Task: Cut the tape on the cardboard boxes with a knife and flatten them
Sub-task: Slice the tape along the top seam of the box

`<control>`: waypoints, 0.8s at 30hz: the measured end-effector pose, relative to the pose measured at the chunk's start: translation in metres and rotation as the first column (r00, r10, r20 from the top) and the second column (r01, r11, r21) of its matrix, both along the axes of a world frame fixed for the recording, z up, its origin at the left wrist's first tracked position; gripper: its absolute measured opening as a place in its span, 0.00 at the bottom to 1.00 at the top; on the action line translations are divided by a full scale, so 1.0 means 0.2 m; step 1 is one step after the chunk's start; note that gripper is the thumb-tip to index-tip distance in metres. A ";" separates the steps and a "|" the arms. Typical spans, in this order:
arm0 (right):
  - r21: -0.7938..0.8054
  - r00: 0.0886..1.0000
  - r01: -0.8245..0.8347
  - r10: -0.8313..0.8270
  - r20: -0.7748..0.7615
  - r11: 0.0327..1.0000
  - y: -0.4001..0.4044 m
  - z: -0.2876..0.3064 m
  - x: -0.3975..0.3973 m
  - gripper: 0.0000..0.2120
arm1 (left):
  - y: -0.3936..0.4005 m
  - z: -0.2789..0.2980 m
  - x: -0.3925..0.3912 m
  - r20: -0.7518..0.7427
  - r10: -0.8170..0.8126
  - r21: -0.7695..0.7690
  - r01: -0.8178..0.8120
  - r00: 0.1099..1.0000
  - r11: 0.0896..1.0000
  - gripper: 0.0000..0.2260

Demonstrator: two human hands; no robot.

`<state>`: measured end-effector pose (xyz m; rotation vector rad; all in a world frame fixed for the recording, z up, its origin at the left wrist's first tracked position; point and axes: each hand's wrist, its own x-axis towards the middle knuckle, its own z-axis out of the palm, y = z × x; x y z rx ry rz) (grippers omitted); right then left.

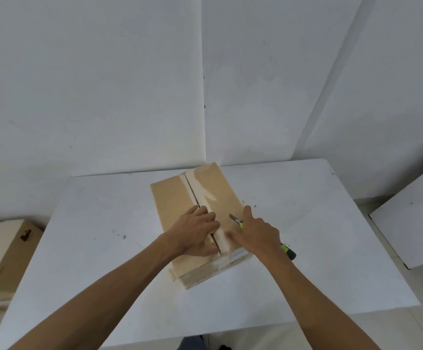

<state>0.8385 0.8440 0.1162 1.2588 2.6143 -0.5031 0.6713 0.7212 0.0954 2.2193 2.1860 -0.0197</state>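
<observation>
The left hand lies on the near part of the cardboard box, its fingers spread along the open middle seam, and I think it presses there so that the flaps do not move. The right hand is closed around the knife, with its index finger stretched forward along the right flap; the short blade points away from the body and hangs just above the cardboard, clear of the other hand (a sensible habit). The tape on the seam looks already cut, because a dark gap runs along it. The box sits in the middle of a white table, in front of white wall panels. On the left, lower than the table, stand more boxes.
</observation>
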 end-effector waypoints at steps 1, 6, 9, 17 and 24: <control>-0.014 0.999 -0.006 0.007 0.040 1.000 0.01 0.00 -0.01 0.36 | 0.01 0.01 0.00 0.029 0.022 0.007 -0.023 0.999 1.000 0.15; -0.077 0.981 -0.019 0.034 0.192 0.997 0.03 -0.01 -0.10 0.46 | 0.04 -0.02 -0.06 0.083 0.101 -0.097 -0.093 0.991 0.991 0.08; -0.123 0.972 0.022 0.008 0.235 0.992 0.05 -0.01 -0.15 0.46 | 0.04 -0.06 -0.11 0.185 0.187 -0.078 -0.175 0.965 0.981 0.06; -0.157 0.936 -0.019 0.073 0.344 0.987 0.03 -0.03 -0.15 0.42 | 0.09 -0.05 -0.34 0.366 0.813 -0.309 -0.765 0.452 0.565 0.53; -0.222 0.867 -0.154 0.240 0.437 0.963 0.05 0.09 -0.24 0.41 | 0.06 -0.08 -0.47 0.367 0.779 -0.329 -0.713 0.507 0.619 0.57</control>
